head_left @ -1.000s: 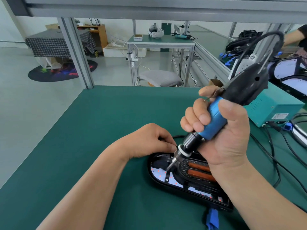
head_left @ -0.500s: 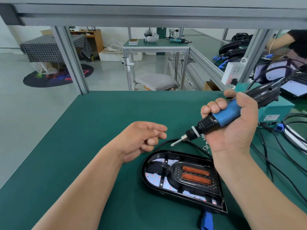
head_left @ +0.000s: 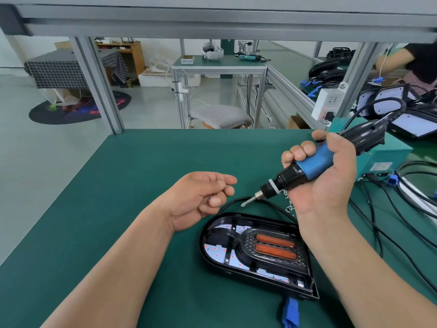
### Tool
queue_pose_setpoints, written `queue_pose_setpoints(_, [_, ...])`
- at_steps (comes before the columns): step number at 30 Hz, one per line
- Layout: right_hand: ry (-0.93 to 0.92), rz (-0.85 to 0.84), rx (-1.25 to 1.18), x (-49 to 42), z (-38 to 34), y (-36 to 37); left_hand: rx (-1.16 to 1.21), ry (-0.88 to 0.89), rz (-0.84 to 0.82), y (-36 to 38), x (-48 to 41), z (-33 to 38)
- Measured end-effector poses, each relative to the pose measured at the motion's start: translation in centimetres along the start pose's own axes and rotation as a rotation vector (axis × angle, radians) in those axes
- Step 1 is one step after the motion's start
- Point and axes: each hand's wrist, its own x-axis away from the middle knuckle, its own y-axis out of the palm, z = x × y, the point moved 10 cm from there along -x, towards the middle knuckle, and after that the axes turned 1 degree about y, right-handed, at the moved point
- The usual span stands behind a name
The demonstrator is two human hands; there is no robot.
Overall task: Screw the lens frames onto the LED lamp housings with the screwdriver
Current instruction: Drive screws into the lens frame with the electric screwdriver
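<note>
Left hand (head_left: 201, 197): above green tabletop (head_left: 113, 197), at 10 o'clock of the housing, fingers loosely curled toward thumb; pinching something tiny or not, cannot tell. LED lamp housing (head_left: 207, 258): flat on tabletop, 5 o'clock of centre, black, D-shaped, rounded end toward 9 o'clock, white board with red dots inside. Lens frame (head_left: 243, 247): seated in it, black, honeycomb texture, two orange bars. Loose screws (head_left: 289, 207) at housing's 12 o'clock. Screwdriver (head_left: 314, 162): blue grip, black rear, bit toward 8 o'clock, clear of housing. Right hand (head_left: 324, 185): wrapped round the blue grip.
</note>
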Motion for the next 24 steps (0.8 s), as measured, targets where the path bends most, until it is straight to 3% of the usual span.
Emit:
queue_pose_setpoints(6, [0.003,0.007,-0.002,0.0,-0.1,0.0,-0.115,0.019,-0.038,0.5,0.1,0.0])
queue_pose_setpoints(24, [-0.019,0.018,-0.042,0.0,-0.8,0.0,-0.108,0.116,-0.117,1.4,0.5,1.1])
